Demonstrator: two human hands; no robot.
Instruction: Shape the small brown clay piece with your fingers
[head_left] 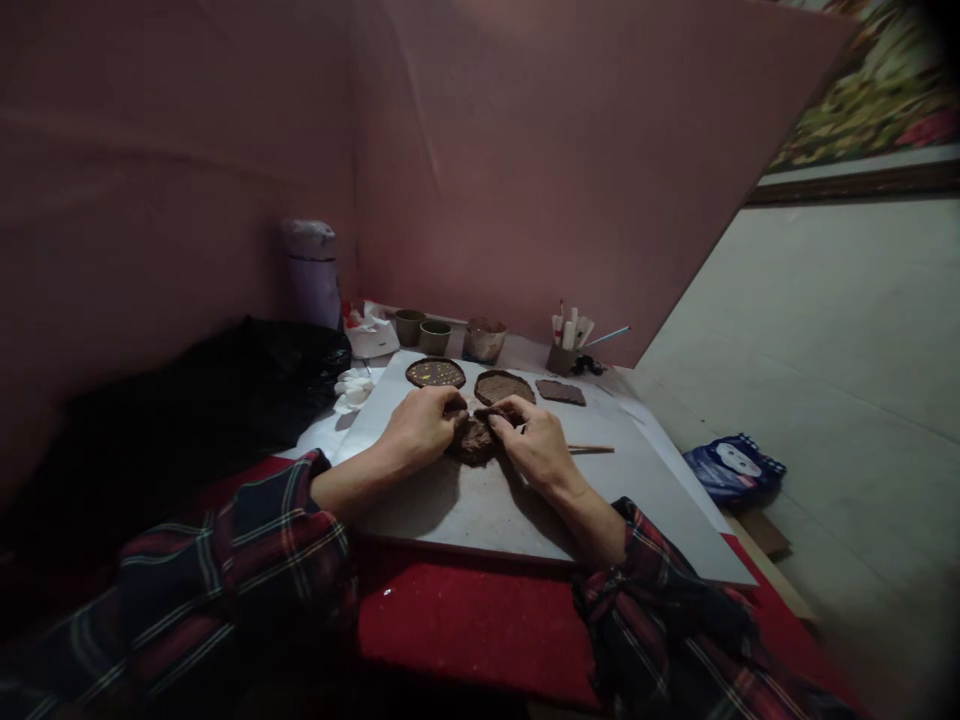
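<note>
A rough lump of dark brown clay (475, 446) sits on the white board (645, 510), between my hands. My right hand (538, 445) pinches a small dark piece of clay (486, 413) between thumb and fingers, just above the lump. On the other side, my left hand (421, 428) has its fingers curled in and closed at the clay; its fingertips are partly hidden. Behind the hands lie a round clay disc with yellow specks (435, 372), a plain rimmed clay disc (505, 387) and a flat clay slab (561, 391).
A thin wooden stick (592, 449) lies right of my right hand. Along the back stand two small cups (435, 337), a stained clear container (484, 341) and a holder with tools (562, 358). Crumpled tissue (352, 390) and a black bag (225, 390) are at left, a blue packet (735, 470) at right.
</note>
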